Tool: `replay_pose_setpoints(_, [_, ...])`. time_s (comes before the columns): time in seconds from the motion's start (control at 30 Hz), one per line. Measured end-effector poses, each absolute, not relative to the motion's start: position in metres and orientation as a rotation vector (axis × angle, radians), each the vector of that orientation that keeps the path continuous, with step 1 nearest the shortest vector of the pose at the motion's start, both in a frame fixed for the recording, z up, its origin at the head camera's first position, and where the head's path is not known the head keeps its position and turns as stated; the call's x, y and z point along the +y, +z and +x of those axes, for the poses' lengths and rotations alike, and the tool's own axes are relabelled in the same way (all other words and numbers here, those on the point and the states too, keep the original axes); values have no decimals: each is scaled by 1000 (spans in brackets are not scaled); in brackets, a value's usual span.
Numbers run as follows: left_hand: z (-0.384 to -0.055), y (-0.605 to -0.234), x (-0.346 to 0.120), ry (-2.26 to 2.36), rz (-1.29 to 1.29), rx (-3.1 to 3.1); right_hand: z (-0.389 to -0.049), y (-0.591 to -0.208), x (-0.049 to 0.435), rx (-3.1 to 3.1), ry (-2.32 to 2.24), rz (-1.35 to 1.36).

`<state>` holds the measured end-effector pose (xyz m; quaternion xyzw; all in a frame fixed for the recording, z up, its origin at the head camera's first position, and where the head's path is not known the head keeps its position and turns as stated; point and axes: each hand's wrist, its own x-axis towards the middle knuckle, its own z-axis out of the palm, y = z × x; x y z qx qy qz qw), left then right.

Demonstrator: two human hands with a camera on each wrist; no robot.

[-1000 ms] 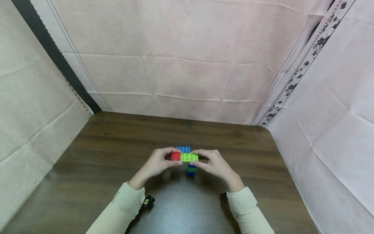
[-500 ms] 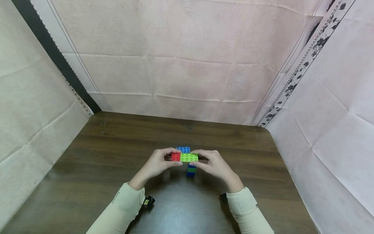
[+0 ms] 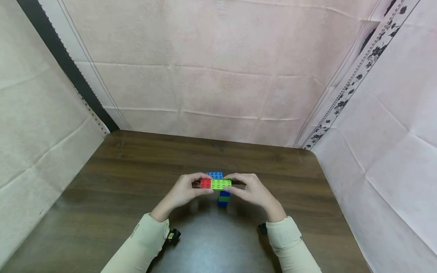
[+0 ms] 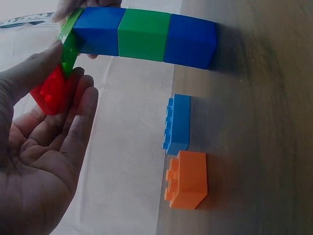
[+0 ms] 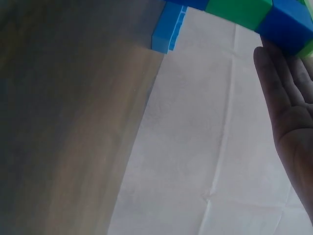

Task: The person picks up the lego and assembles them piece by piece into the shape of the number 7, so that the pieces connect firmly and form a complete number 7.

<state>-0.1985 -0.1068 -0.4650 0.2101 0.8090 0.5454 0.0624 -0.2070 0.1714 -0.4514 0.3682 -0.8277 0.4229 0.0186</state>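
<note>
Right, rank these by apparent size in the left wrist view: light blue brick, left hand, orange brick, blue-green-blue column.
Left hand
Blue-green-blue column
Orange brick
Light blue brick, similarly tall but narrower

Against the head view of half a second ago, the person's right hand (image 3: 250, 189) has shifted its grip slightly: the thumb tip, earlier near 5 o'clock at the lime-green brick's (image 3: 218, 184) near edge, has slid toward 2 o'clock and now lies at about 4 o'clock on it. The right sleeve (image 3: 285, 237) has drifted a touch toward 2 o'clock, and the floral border (image 3: 358, 77) now appears a little farther toward 3 o'clock in the view.
</note>
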Motion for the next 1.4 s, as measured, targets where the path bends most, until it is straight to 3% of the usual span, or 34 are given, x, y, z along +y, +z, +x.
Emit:
replay_pose_setpoints(0.57, [-199,-464,-105,1639,644,2465,-260,-450,167,-2824,1182,961])
replay_pose_setpoints(0.87, [-199,-462,-103,1638,648,2452,-297,-476,147,-3041,806,1104])
replay_pose_setpoints(1.4, [-199,-465,-104,1646,632,2442,-304,-488,138,-3112,663,1069])
